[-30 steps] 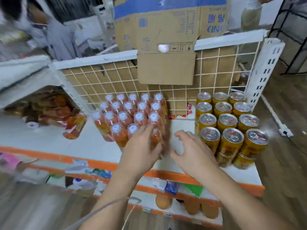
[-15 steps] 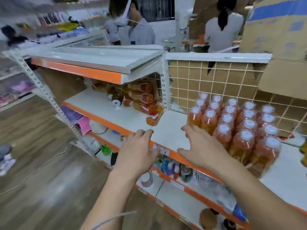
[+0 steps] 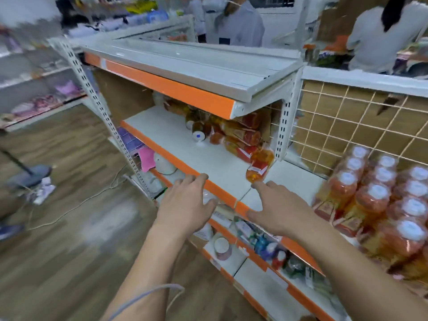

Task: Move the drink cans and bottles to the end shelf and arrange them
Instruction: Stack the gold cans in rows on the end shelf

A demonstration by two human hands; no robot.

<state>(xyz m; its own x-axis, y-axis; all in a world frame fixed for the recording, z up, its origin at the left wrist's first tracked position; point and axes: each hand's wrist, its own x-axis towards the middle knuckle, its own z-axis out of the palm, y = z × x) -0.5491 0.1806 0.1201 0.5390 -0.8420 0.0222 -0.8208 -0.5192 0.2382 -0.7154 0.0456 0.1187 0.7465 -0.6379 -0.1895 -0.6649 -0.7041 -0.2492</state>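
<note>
Both hands empty, fingers spread: left hand (image 3: 185, 205) and right hand (image 3: 275, 209) at centre frame, near the toppled bottles (image 3: 238, 137) on the shelf (image 3: 185, 144).

This was a small shop. Tiered white metal shelves (image 3: 196, 66) with orange price-strip edges ran from near right to far left, hung on slotted uprights (image 3: 92, 89), with a wire grid back panel (image 3: 347, 126) at right. At near right, shrink-wrapped bottles (image 3: 379, 200) of orange drink stood in rows, and loose bottles (image 3: 238, 137) lay heaped on the middle shelf. Small packaged goods (image 3: 268, 246) filled the shelf below. More stocked shelving (image 3: 41, 100) stood far left across a wood-look floor (image 3: 69, 228).
</note>
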